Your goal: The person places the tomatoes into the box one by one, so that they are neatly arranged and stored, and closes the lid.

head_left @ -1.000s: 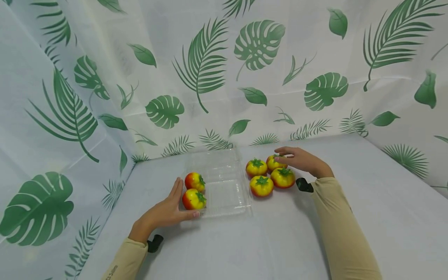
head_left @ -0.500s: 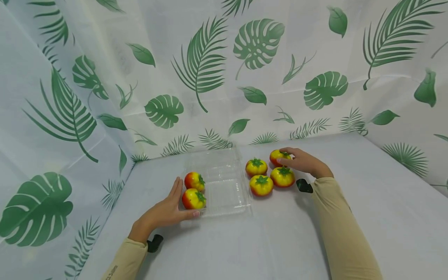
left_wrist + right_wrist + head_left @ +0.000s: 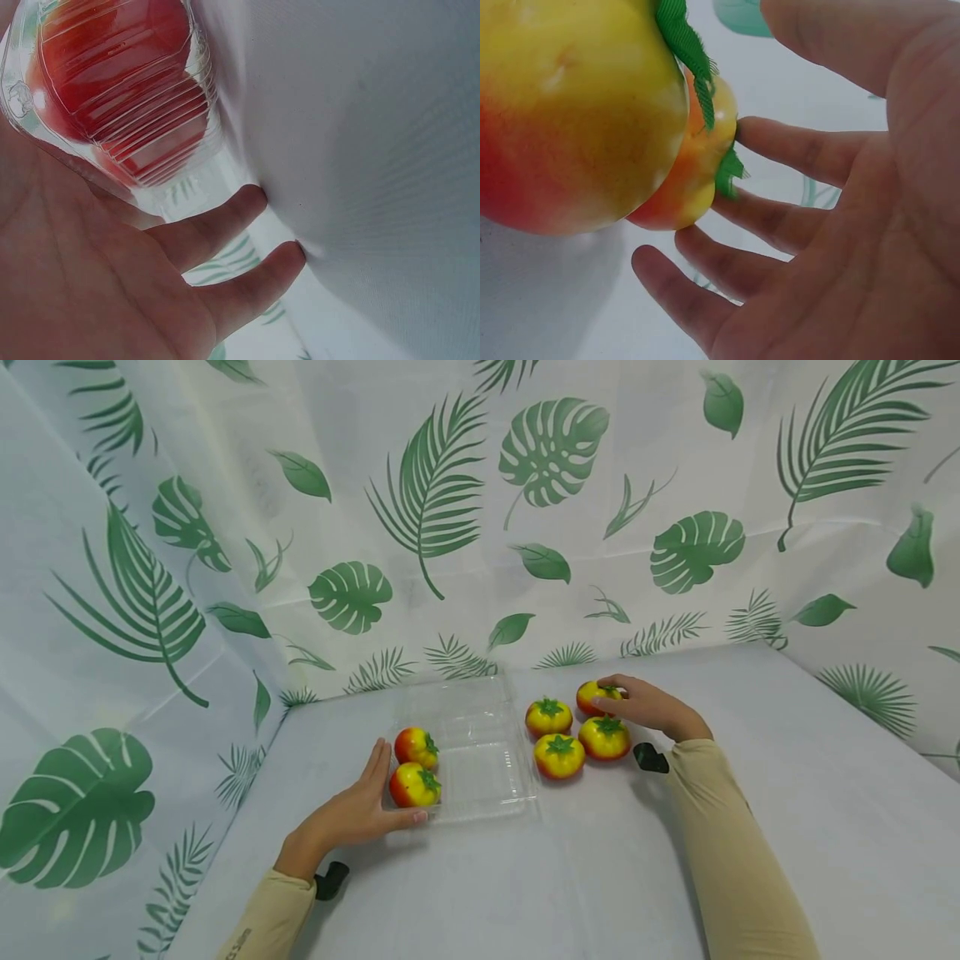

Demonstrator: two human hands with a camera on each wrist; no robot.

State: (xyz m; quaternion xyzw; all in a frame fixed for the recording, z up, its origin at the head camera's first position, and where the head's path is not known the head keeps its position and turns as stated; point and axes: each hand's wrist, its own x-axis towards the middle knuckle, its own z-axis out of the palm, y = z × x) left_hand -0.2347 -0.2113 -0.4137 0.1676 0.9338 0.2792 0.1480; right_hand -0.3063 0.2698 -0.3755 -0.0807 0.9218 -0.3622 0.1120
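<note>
Fruit (image 3: 589,697) nudged back, right fingers (image 3: 799,154) grip it behind three others (image 3: 558,765); left fingers (image 3: 214,229) spread.

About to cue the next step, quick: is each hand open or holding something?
Left hand: open, against the clear container.
Right hand: open, at the farthest red-yellow fruit, no clear grip.

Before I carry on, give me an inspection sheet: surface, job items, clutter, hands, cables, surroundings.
Surface: pale, covered tabletop.
Job items: clear container, lid folded back, two red-yellow fruits along its left side; four loose fruits to its right.
Clutter: nothing seen.
Left hand: at the container's near-left corner, two fingertips on the tabletop.
Right hand: at the far-right loose fruit; whether it grips is unclear.
Cables: nothing seen.
Surroundings: white leaf-print sheeting behind and on both sides.
</note>
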